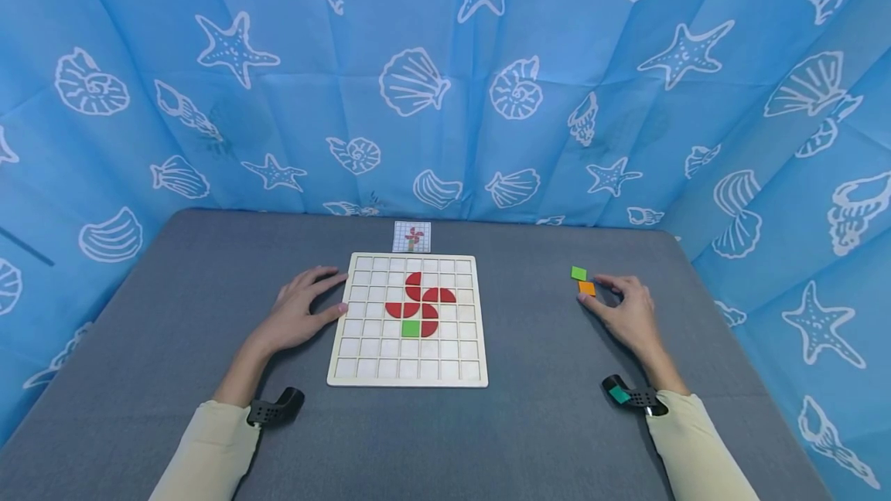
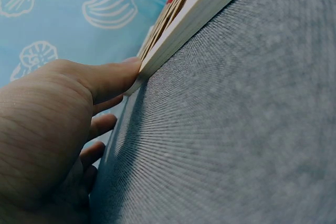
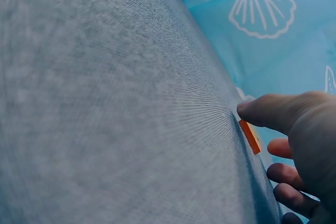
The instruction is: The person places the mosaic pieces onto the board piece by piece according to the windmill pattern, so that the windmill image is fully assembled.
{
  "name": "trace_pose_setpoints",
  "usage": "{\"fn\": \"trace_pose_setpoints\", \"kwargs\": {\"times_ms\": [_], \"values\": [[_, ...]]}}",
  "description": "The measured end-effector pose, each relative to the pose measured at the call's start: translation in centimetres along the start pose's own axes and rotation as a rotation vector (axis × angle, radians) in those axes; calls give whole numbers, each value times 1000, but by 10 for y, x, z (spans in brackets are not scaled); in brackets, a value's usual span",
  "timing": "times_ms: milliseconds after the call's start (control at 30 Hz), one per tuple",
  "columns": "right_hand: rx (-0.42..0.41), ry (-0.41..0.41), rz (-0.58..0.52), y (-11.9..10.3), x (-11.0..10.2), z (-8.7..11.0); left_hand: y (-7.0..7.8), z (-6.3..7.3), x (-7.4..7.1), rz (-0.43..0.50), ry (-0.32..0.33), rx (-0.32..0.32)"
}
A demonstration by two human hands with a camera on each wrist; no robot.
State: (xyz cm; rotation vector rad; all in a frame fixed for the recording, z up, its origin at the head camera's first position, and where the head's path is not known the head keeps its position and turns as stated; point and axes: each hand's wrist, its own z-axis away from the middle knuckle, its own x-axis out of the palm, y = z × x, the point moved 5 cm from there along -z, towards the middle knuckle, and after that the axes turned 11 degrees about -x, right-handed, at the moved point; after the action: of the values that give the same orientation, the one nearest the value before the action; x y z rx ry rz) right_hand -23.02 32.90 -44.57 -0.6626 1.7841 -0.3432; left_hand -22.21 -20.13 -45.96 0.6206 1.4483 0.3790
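A white gridded board [image 1: 369,369] lies on the table, bearing several red curved tiles [image 1: 429,311] and one green square tile [image 1: 411,328]. My left hand [image 1: 295,315] rests at the board's left side, thumb and fingers spread along it. In the left wrist view, the thumb [image 2: 113,80] touches the wooden rim [image 2: 173,38]. To the right, my right hand [image 1: 629,314] is at an orange square tile [image 1: 587,288], thumb and index finger on opposite sides of it. The right wrist view shows the thumb tip [image 3: 249,109] right at this tile's edge, the index fingertip slightly apart.
Just beyond the orange tile lies another green square tile [image 1: 578,273]. A small card with a printed grid and red figure [image 1: 412,236] sits behind the board. The grey table [image 1: 536,416] ends at a blue shell-patterned curtain [image 1: 473,138].
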Motion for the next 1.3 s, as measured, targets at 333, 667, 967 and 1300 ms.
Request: {"fn": "trace_pose_setpoints", "kwargs": {"times_ms": [333,667,967,1300], "values": [[-12,11,0,2,2,1,0,0,0,20,30,34],[-35,15,7,0,3,1,-1,0,-1,11,-5,4],[-23,35,21,0,4,1,-2,-2,1,-2,-19,-12],[-18,44,19,0,4,3,-2,-1,2,2,-20,-3]]}}
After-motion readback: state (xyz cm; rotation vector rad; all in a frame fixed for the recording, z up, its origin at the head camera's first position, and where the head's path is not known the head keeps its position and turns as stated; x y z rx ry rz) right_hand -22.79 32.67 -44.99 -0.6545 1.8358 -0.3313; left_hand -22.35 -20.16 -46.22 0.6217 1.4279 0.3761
